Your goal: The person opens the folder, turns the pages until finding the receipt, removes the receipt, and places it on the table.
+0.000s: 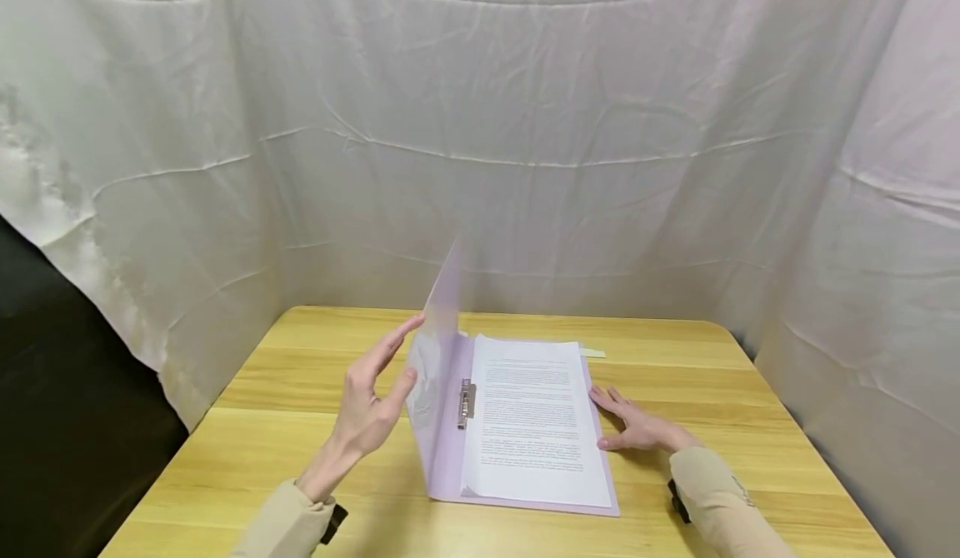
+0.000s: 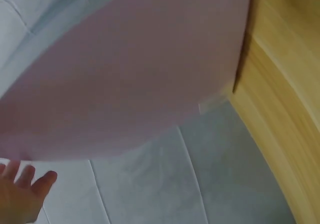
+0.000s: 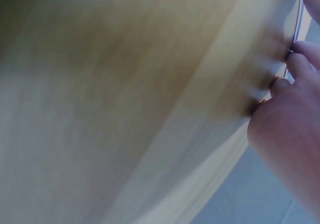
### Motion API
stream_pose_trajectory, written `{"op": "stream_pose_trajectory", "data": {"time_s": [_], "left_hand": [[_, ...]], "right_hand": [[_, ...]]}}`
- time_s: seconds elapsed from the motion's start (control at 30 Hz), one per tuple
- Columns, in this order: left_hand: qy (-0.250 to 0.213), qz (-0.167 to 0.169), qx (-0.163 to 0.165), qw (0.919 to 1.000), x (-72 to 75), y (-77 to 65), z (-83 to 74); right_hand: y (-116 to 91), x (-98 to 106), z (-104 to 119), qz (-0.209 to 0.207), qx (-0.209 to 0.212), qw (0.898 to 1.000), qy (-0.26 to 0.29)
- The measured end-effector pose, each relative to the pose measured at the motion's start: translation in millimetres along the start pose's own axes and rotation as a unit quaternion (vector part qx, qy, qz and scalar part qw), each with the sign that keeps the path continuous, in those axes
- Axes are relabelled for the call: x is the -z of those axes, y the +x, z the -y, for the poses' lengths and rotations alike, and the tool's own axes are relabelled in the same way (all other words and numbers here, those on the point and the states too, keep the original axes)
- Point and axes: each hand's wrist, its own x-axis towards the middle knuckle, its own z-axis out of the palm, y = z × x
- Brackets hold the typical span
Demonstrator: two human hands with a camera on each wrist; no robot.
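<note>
A lilac file folder (image 1: 447, 450) lies spread on the table, its front cover (image 1: 442, 308) raised steeply on the left. Inside is a stack of printed sheets (image 1: 532, 425), beside a metal clip (image 1: 466, 404) near the spine. My left hand (image 1: 367, 412) is at the raised cover's free edge, fingers extended and fingertips right at the edge. In the left wrist view, the cover (image 2: 140, 73) fills much of the picture above the fingers. Palm down on the table, my right hand (image 1: 637, 426) has its spread fingertips at the folder's right edge.
The wooden table (image 1: 300, 391) has rounded far corners. A pale green tab (image 1: 592, 353) sticks out past the folder's upper right. Light grey cloth (image 1: 525, 141) hangs behind the table and along the sides, with a black area (image 1: 67, 391) at the left.
</note>
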Motion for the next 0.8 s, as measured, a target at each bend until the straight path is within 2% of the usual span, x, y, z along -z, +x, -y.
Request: {"op": "stream_pose_trajectory", "data": {"time_s": [0.17,0.5,0.73,0.8], "left_hand": [[-0.002,0.046,0.0,0.9989,18.9,3.9,6.8],[0.056,0.123,-0.004,0.9909,52.4,8.5,15.4],[0.126,0.137,-0.007,0.9826,69.2,8.0,21.9],[0.147,0.139,0.002,0.9794,72.6,8.2,22.9]], "right_hand": [[-0.2,0.1,0.8,0.002,-0.005,1.0,0.002],[0.3,0.0,1.4,0.004,-0.006,1.0,0.01],[-0.8,0.2,2.1,0.005,-0.011,1.0,0.018],[-1.2,0.4,1.8,0.005,-0.014,1.0,0.022]]}}
